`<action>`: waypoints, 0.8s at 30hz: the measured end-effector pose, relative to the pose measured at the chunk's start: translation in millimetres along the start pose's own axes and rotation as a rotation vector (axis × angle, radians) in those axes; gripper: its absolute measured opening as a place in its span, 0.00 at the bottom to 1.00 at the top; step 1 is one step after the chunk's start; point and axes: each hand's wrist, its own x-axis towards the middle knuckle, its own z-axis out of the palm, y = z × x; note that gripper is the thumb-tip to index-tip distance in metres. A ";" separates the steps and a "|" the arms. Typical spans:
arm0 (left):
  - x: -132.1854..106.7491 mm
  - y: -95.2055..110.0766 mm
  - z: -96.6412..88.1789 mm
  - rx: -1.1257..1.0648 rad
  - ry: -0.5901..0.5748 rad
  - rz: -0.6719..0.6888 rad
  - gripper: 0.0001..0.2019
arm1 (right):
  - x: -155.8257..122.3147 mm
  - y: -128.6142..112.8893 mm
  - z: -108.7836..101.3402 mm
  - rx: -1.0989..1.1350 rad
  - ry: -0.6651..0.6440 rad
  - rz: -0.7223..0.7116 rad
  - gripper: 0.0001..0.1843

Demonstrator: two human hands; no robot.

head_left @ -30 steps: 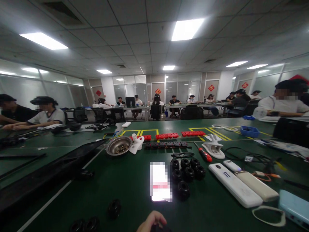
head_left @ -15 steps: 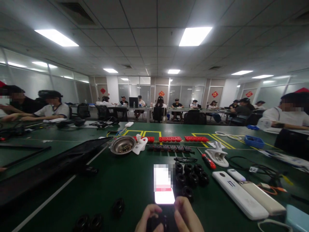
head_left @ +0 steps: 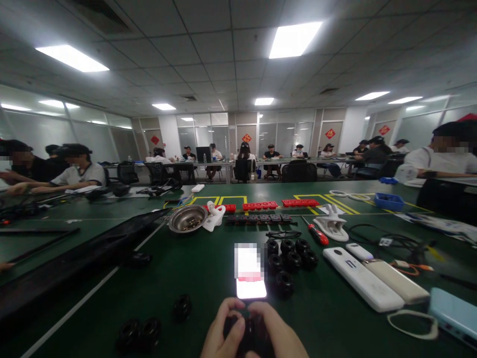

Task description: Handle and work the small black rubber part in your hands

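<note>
Gripping black part, left hand and right hand closed around it | location: near side of green table, just short of lit smartphone | 7 black rings beside smartphone, 3 left of hands

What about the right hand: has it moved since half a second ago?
Yes, leftward: against the glowing phone, the fingers of the right hand moved from beside its lower right corner to below its near edge, closer to the left hand.
</note>
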 end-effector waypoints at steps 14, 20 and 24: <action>-1.7 3.7 7.4 -0.086 0.003 -0.148 0.22 | 2.4 6.4 -3.2 -0.093 0.047 -0.267 0.17; -7.6 12.9 9.2 -0.147 0.059 -0.095 0.18 | 2.0 6.9 0.7 -0.094 0.072 -0.049 0.08; -8.2 15.9 8.2 -0.203 0.040 -0.087 0.18 | -1.6 5.7 0.1 -0.101 0.064 -0.043 0.04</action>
